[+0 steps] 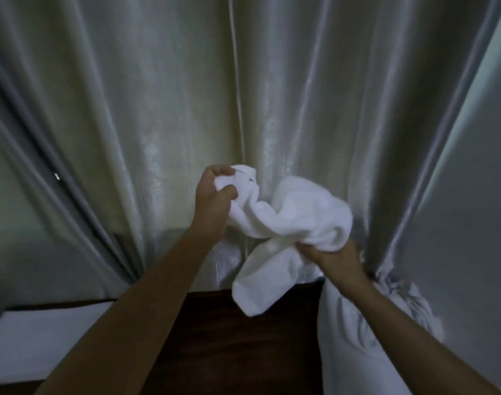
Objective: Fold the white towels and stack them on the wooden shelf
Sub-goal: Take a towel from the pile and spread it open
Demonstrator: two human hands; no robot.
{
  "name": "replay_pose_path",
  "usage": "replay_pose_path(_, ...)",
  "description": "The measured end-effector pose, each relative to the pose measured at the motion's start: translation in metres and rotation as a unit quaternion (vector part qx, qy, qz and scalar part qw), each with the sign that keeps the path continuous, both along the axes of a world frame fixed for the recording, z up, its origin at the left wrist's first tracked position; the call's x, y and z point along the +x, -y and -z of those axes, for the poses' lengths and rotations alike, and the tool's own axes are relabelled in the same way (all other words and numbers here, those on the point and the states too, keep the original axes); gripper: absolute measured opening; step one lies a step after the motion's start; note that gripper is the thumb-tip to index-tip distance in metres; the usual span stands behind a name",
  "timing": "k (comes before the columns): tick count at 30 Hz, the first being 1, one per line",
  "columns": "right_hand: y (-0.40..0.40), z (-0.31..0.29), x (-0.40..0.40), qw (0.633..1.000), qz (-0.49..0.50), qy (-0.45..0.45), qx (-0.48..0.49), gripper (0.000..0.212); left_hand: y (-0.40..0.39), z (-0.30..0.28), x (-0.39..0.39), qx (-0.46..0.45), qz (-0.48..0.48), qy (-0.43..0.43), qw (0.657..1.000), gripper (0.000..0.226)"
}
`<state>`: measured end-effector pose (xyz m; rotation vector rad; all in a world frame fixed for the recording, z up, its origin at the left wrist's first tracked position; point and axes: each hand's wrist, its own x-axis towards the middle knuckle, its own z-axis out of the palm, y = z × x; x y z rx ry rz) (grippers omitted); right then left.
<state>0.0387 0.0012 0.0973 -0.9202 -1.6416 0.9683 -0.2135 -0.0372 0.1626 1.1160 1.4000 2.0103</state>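
Note:
A crumpled white towel (286,220) hangs in the air between both hands, in front of the curtains. My left hand (212,195) pinches its upper left corner. My right hand (333,256) grips the bunched lower right part from underneath. A loose end of the towel droops down to about the dark wooden surface (229,346) below. No folded stack is in view.
Pale shiny curtains (158,109) fill the background, with a seam down the middle. A light cloth or bedding (357,337) hangs at the lower right beside a knotted curtain end (400,292). A white surface (44,337) lies at the lower left.

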Motion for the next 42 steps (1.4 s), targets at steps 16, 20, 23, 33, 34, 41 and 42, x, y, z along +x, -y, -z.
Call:
replay_pose_path(16,0.067,0.016,-0.123,0.953,-0.254,0.088,-0.14,0.079,0.096,-0.022,-0.061,-0.037,0.147,-0.215,0.965,0.067)
replay_pose_path(20,0.073,-0.045,-0.149,0.969,-0.246,-0.019,-0.034,0.051,0.104,-0.022,-0.064,-0.037,0.18,-0.225,0.957,0.061)
replay_pose_path(23,0.064,-0.063,-0.158,0.968,-0.248,-0.007,-0.035,0.043,0.109,-0.028,-0.077,-0.04,0.188,-0.223,0.956,0.059)
replay_pose_path(33,0.042,-0.108,-0.177,0.976,-0.165,0.054,0.133,0.026,0.112,-0.026,-0.094,-0.038,0.122,-0.333,0.934,0.087)
replay_pose_path(34,0.039,-0.113,-0.178,0.977,-0.137,0.052,0.153,0.029,0.113,-0.02,-0.097,-0.057,0.095,-0.293,0.95,0.084)
replay_pose_path(41,0.03,-0.16,-0.174,0.963,-0.092,0.073,0.241,0.037,0.106,0.036,-0.107,-0.113,0.082,-0.171,0.975,0.02)
replay_pose_path(42,0.03,-0.165,-0.175,0.956,-0.099,0.1,0.257,0.03,0.104,0.036,-0.1,-0.102,0.095,-0.162,0.977,0.024)
